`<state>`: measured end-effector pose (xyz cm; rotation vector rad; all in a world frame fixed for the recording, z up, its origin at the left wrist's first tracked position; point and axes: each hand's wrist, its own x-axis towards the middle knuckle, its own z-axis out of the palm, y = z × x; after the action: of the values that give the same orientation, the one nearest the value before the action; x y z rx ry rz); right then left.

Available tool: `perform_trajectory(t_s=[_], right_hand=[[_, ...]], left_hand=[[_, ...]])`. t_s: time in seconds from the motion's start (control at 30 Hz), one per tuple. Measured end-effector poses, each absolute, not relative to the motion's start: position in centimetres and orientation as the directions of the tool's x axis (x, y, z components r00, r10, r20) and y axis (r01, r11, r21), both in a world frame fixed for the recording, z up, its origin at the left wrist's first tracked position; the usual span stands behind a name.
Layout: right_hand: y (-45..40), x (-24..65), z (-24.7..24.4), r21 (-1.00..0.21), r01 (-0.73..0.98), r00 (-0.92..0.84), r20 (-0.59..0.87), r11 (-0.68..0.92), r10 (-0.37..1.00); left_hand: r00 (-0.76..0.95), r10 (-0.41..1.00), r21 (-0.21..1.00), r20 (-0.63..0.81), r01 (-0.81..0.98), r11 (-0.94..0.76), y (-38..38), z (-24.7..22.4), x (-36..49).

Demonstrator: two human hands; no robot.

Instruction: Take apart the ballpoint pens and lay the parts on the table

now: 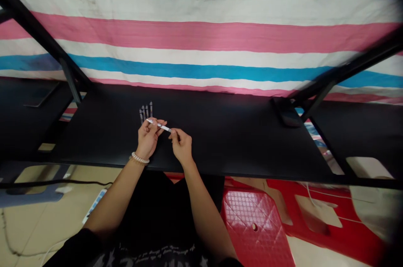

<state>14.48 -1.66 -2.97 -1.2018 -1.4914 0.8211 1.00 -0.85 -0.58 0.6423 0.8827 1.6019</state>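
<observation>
Over the front half of the black table, a slim white pen slants between my two hands. My left hand is closed around its upper left end, and a bracelet circles that wrist. The thumb and fingers of my right hand pinch the pen's lower right end. Just beyond my left hand lie several slim clear pens, side by side and pointing away from me; my hand hides their near ends.
The black table runs wide, with slanted black frame bars at both sides. A dark object lies at its right end. Striped sheeting hangs behind. Red plastic stools stand at the lower right, a power strip at the lower left.
</observation>
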Motion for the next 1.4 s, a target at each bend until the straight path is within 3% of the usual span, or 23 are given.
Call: perform_trajectory(t_s=[0.23,0.43,0.57,0.67,0.77,0.83,0.9,1.13,1.4], right_hand=[[-2.1,14.5,-3.3,-0.894,0.231,-0.007,0.392,0.383,0.920],[-2.3,14.3,-3.5,-0.780,0.313,-0.026,0.563,0.542,0.826],[-2.5,14.4,-3.4,-0.722,0.388,-0.093,0.587,0.573,0.804],[-2.9,14.5,-3.1,-0.799,0.354,-0.043,0.505,0.486,0.862],[-3.4,14.8,-3.0,-0.951,0.161,0.010,0.270,0.265,0.963],[-3.7,15.0,-2.9,-0.989,0.051,-0.027,0.140,0.141,0.990],[-4.0,15.1,-2.8,-0.991,0.051,-0.047,0.124,0.126,0.991],[-4.8,14.8,-2.3,-0.863,0.285,0.073,0.454,0.418,0.888],[-5.1,14.5,-3.1,-0.661,0.510,0.070,0.669,0.550,0.740]], left_hand=[[-0.231,0.963,0.805,-0.137,-0.593,-0.028,-1.3,-1.7,0.9],[-0.219,0.957,0.778,-0.190,-0.628,0.011,-1.2,-1.6,0.7],[-0.216,0.949,0.766,-0.231,-0.642,0.040,-1.3,-1.5,0.7],[-0.221,0.955,0.777,-0.198,-0.630,0.015,-1.4,-1.4,0.8],[-0.205,0.968,0.796,-0.144,-0.605,-0.009,-1.7,-1.1,1.1],[-0.185,0.976,0.815,-0.115,-0.579,-0.014,-2.0,-1.0,1.2],[-0.172,0.980,0.823,-0.101,-0.567,-0.015,-2.2,-0.9,1.2],[-0.152,0.982,0.823,-0.110,-0.569,0.004,-2.3,-0.7,1.3],[-0.204,0.965,0.819,-0.167,-0.573,0.020,-2.2,-0.5,1.9]])
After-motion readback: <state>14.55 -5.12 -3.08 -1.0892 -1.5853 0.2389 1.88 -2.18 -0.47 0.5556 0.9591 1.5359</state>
